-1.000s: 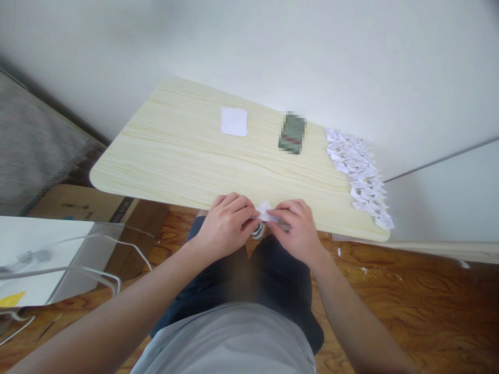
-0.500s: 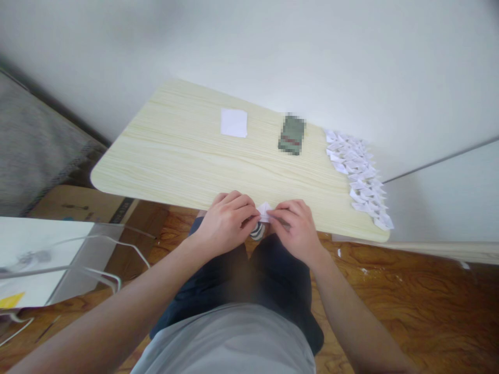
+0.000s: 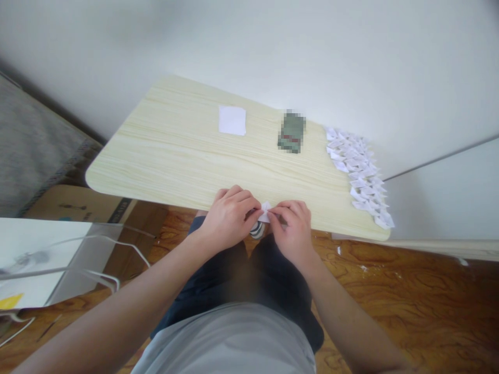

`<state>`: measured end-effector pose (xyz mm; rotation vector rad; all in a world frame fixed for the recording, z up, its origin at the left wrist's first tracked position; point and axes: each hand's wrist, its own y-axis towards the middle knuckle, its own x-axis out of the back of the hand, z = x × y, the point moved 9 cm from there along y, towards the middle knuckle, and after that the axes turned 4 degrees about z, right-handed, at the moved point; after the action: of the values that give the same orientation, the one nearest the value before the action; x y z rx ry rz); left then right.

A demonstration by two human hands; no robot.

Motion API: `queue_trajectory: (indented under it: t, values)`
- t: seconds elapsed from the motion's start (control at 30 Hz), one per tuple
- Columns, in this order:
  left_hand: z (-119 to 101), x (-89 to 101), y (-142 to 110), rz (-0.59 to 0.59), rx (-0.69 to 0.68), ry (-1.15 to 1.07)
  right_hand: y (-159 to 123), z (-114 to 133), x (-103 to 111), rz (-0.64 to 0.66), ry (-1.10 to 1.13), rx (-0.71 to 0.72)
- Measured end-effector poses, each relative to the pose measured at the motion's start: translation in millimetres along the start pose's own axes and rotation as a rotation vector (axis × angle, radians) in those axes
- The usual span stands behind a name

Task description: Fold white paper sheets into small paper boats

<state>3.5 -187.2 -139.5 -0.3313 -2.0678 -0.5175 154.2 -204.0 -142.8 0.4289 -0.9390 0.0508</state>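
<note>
A small folded white paper [image 3: 265, 214] with a pointed top is held at the near edge of the table. My left hand [image 3: 234, 215] pinches its left side between thumb and fingers. On its other side, my right hand [image 3: 291, 224] pinches the paper with thumb and forefinger. The fingertips partly cover it. Farther back on the table lies a stack of square white paper sheets [image 3: 232, 120]. Along the right end sit many small folded paper boats [image 3: 356, 166], packed close together in rows.
The pale wood-grain table [image 3: 175, 150] stands against a white wall. A pixelated dark green object [image 3: 291, 132] lies near its back edge. To the left are a cardboard box [image 3: 74, 203] and a white surface with cables [image 3: 93, 275]. Paper scraps [image 3: 364, 268] dot the wooden floor.
The fingertips have shifted slightly inward on the folded paper, the thumbs now nearer its middle. Both hands still pinch it. The view has tilted a little.
</note>
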Motion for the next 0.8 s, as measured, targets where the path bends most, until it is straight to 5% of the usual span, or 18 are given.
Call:
queue_trajectory:
  t: [0.8]
  values:
    - [4.4,-1.4,2.4,0.006,0.067,0.025,-4.4,8.5,-3.6,0.054,-0.076,0.031]
